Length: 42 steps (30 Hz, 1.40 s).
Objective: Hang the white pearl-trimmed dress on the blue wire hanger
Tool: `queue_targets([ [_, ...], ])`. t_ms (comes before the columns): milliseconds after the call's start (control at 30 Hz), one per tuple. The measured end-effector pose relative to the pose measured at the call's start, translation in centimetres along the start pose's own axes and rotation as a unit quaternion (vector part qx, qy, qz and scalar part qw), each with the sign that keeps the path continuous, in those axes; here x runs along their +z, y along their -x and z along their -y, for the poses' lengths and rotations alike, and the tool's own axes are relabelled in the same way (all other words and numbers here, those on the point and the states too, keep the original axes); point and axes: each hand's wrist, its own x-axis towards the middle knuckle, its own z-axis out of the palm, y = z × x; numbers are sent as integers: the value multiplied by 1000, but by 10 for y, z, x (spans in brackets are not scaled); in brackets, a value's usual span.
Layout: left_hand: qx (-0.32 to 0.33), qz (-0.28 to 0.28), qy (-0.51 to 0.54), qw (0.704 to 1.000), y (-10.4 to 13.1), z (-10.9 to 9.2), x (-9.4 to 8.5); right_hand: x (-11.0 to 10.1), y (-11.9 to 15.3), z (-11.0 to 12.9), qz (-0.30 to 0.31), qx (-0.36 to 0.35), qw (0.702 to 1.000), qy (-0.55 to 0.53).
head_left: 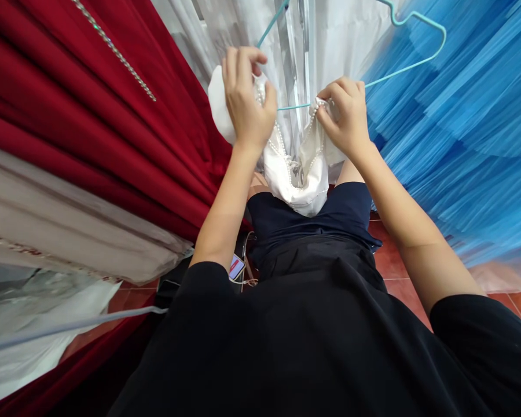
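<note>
A white garment [296, 194] with bead-trimmed edges hangs in a U shape between my hands, over my lap. My right hand [345, 113] pinches its beaded edge at the right, close to the bar of a light-blue hanger [399, 72]. At the garment's left side is my left hand [247, 95], slightly blurred, its fingers curled and its thumb apart from them. Whether those fingers grip the cloth cannot be made out. The hanger's thin bar passes behind the garment between both hands.
Red fabric [113, 116] and a beige cloth [69, 208] hang at the left. Blue tulle [469, 127] fills the right side. Whitish curtains [342, 40] and metal poles stand ahead. A lit phone [236, 267] with a cable lies low beside my left leg.
</note>
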Motion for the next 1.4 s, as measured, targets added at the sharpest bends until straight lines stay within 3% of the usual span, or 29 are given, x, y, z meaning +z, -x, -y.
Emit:
queue_targets([
  [67, 39, 88, 18, 995, 14, -16, 3, -1, 0, 2, -3, 1, 1000, 1],
  [167, 38, 232, 40, 971, 28, -33, 10, -3, -1, 2, 10, 27, 1000, 11],
  [200, 27, 242, 51, 969, 30, -35, 12, -3, -2, 1, 17, 37, 999, 12],
  [333, -30, 182, 73, 980, 27, -34, 13, 0, -7, -7, 20, 56, 998, 12],
  [500, -53, 272, 85, 957, 22, -28, 12, 1, -5, -11, -47, 26, 999, 4],
  [633, -45, 250, 55, 966, 21, -29, 12, -5, -11, -13, -71, 14, 997, -7],
  [833, -60, 288, 24, 956, 14, -40, 3, -23, -42, -47, -301, 6, 953, -23],
  [967, -72, 304, 6, 950, 11, -37, -2, -46, -40, -81, -412, 0, 909, -68],
  [1033, -78, 311, -6, 947, 11, -34, -4, -57, -34, -92, -438, 16, 896, -70],
  [1167, -73, 336, -29, 939, 9, -35, -13, -63, -37, -91, -400, 31, 913, -69],
  [1300, -84, 351, -2, 933, 6, -39, -22, -44, -70, -84, -308, 21, 950, -42],
  [1400, -75, 341, -8, 937, 6, -38, -20, -28, -87, -95, -294, 45, 955, -20],
])
